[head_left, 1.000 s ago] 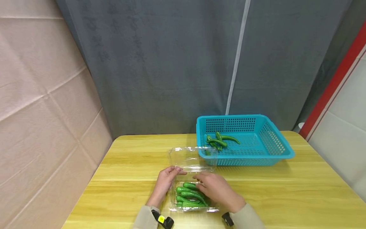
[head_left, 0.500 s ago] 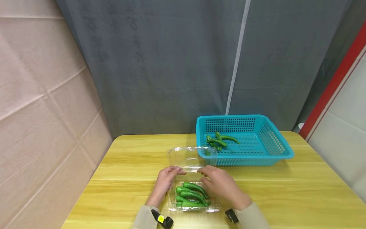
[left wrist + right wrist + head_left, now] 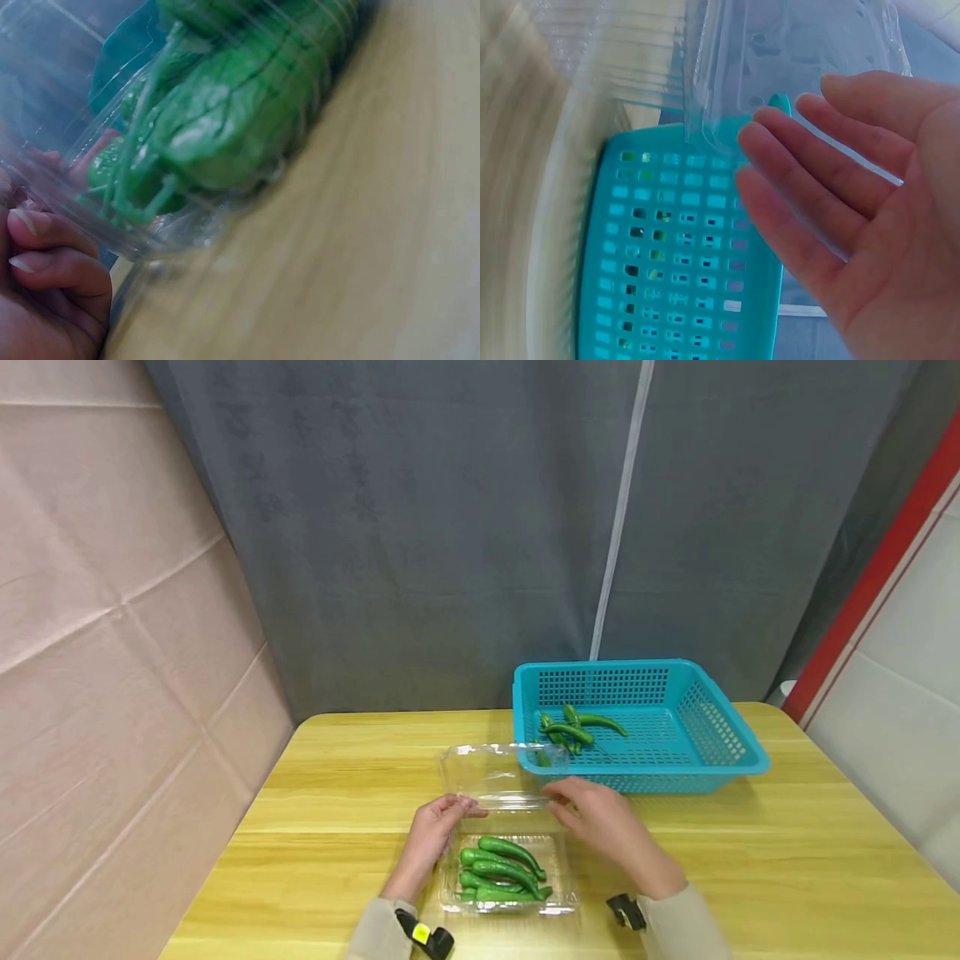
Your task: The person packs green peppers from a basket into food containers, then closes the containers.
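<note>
While two beige sleeves point(image 3: 382, 933) stretch over the near part of the surface point(image 3: 337, 827), each with a black band point(image 3: 626, 912) at the wrist, the left hand point(image 3: 431, 833) pinches the left side of a see-through plastic box point(image 3: 557, 860). The box sits well in from the left and right edges of the surface, and green peppers point(image 3: 504, 869) lie in it, mostly side by side and crosswise. The left wrist view, though blurred, adds what the head view is too far off to tell: thin stems beside the box wall, and curled fingers point(image 3: 56, 270) at its edge.

The right hand point(image 3: 597, 817) holds nothing, its fingers loosely extended by the right end of the hinge; I cannot tell whether they touch. Only the right wrist view shows its palm.

Beyond the hinge, the lid point(image 3: 480, 772) is folded back, its right corner overlapping a blue basket point(image 3: 645, 770) in view. The basket stands toward the far right corner of the surface, with more peppers point(image 3: 570, 732) at its left; from the right wrist, these are only green specks through the holes. A grey curtain point(image 3: 420, 543) hangs behind the far edge.
</note>
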### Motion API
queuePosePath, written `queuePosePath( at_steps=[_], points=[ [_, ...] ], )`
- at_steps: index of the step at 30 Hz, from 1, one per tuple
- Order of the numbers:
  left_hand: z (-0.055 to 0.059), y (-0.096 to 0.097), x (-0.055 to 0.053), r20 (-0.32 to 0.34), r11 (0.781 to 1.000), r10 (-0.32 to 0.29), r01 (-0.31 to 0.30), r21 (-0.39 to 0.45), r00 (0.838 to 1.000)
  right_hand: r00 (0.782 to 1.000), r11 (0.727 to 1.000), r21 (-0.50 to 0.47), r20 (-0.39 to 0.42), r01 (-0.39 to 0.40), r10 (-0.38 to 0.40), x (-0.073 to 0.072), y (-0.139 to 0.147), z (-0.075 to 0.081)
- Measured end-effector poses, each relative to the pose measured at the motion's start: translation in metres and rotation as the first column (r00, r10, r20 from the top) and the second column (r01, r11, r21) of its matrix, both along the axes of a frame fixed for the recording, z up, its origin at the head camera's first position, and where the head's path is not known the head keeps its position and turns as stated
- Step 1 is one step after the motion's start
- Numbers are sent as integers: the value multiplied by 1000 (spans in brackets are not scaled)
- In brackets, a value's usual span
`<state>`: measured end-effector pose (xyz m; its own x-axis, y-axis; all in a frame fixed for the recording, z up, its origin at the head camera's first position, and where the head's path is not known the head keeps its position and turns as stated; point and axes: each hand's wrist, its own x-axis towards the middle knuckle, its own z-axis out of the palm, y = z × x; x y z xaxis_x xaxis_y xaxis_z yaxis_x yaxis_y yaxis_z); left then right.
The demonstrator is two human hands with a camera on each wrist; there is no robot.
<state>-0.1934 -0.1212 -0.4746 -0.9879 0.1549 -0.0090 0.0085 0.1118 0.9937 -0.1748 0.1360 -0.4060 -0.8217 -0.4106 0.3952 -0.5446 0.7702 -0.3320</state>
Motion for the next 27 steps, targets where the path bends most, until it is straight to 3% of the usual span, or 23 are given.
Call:
queuePosePath(
  at_steps=[7, 10, 12, 22, 27],
  points=[
    [-7, -2, -3, -1, 1000, -1, 1, -9, 1000, 998, 999, -15, 55, 45, -44, -2, 8, 5],
    [-19, -3, -9, -9, 1000, 10, -10, -11, 1000, 995, 997, -33, 69, 75, -73, -4, 15, 5],
    [-21, -3, -9, -23, 1000, 18, -18, -23, 1000, 995, 995, -52, 60, 86, -83, -6, 21, 4],
    [-20, -2, -10, -42, 1000, 16, -18, -25, 999, 994, 981, -167, -38, 99, -107, -13, 42, 3],
    [-11, -2, -6, -13, 1000, 4, -4, -5, 1000, 989, 974, -199, -72, 109, -126, -14, 46, 3]
  ],
)
